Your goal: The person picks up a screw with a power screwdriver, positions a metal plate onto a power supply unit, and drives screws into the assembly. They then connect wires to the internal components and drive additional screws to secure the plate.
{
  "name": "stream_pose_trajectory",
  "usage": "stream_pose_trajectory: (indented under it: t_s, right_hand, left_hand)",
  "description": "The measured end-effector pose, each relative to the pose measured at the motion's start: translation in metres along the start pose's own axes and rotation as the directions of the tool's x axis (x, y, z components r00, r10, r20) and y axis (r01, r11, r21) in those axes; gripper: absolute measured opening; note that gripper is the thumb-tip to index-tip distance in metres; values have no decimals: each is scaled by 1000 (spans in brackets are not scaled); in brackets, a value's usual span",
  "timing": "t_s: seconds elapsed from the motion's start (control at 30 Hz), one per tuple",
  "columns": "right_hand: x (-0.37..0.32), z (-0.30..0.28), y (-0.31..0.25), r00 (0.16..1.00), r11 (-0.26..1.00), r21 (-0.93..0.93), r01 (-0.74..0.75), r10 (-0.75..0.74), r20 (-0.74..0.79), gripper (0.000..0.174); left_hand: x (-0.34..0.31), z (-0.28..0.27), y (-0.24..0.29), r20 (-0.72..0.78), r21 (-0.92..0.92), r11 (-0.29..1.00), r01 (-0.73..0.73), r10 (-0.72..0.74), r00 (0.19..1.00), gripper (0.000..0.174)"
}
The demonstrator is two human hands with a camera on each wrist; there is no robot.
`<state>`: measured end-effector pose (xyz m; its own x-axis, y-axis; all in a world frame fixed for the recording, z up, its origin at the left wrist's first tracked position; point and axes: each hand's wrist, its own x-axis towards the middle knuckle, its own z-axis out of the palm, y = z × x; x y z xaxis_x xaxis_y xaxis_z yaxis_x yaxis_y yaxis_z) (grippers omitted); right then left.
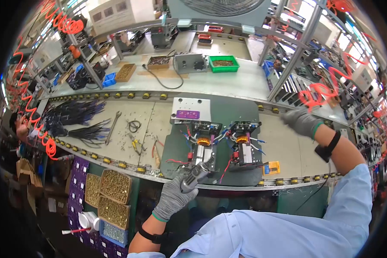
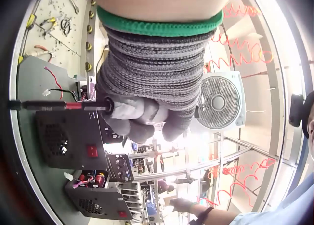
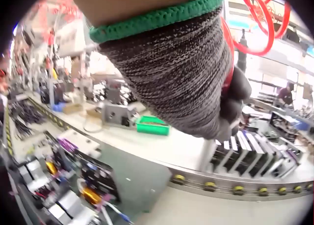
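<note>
Gripping screwdriver (image 1: 198,172) at bench (image 1: 284,144) edge, left hand (image 1: 172,198) fingers clamped; right hand (image 1: 301,122) aloft, fingers unclear.

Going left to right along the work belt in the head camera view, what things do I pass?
black cable bundles → wrench → yellow-handled pliers → left open electronics unit → right open electronics unit → small yellow item → right hand

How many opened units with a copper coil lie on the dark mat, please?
2. One unit lies on the mat just beyond the screwdriver that the left hand grips; the other unit sits beside it, nearer the right hand. None looks hidden.
</note>
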<state>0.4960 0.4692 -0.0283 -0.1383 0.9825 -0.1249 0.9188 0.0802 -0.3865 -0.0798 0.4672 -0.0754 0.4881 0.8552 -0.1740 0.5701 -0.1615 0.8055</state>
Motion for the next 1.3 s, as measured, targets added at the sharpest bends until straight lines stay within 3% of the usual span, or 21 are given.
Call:
stream_pose_trajectory:
  t_s: [0.03,0.07,0.1,0.17,0.23,0.4,0.5,0.63,0.9,0.97,1.0,1.07,1.1,1.2,1.3]
  right_hand:
    - [2,-11,-101,987,829,-536,160,-117,113,21]
    - [-4,-21,-172,972,902,-367,226,-188,138,19]
    - [-7,-13,-206,973,897,-388,212,-159,166,20]
    - [-14,-2,-248,972,885,-420,202,-127,199,23]
    - [-20,5,-271,982,903,-397,163,-110,155,21]
    - [-36,11,-282,987,880,-451,153,-115,110,26]
    - [-43,16,-283,975,874,-438,210,-221,26,24]
    - [-48,23,-288,967,856,-475,206,-252,-35,23]
    - [-51,21,-331,984,823,-541,174,-124,128,18]
    - [-51,35,-339,978,819,-543,186,-101,183,17]
    - [-50,40,-343,968,814,-545,202,-81,237,17]
    - [-50,48,-348,967,868,-476,141,-19,253,16]
    - [-50,57,-347,961,862,-491,126,17,276,16]
    - [-57,71,-348,917,906,-421,34,139,373,18]
    - [-69,80,-351,798,938,-325,-122,287,531,15]
  left_hand:
    - [4,-2,13,22,17,1000,-11,11,1000,51]
    - [7,-3,24,39,15,999,-34,34,999,51]
    - [10,-4,35,51,21,996,-91,90,995,50]
    - [17,-1,41,56,41,972,-230,228,972,48]
    - [22,-2,48,100,59,959,-276,270,958,47]
    - [23,-15,68,224,66,948,-313,291,930,47]
    - [22,-18,65,327,10,957,-291,272,905,49]
    - [25,-24,51,458,-128,950,-286,312,832,56]
    - [29,-43,39,608,-161,964,-213,267,747,60]
    - [33,-46,40,787,-98,994,-39,101,609,56]
    - [33,-45,38,793,-99,994,-41,104,600,56]
    - [31,-39,32,746,-95,978,-185,193,638,55]
    - [31,-36,33,692,-10,945,-327,243,680,51]
    - [30,-18,25,693,-8,919,-393,289,661,48]
    - [28,-5,35,764,15,900,-436,271,585,47]
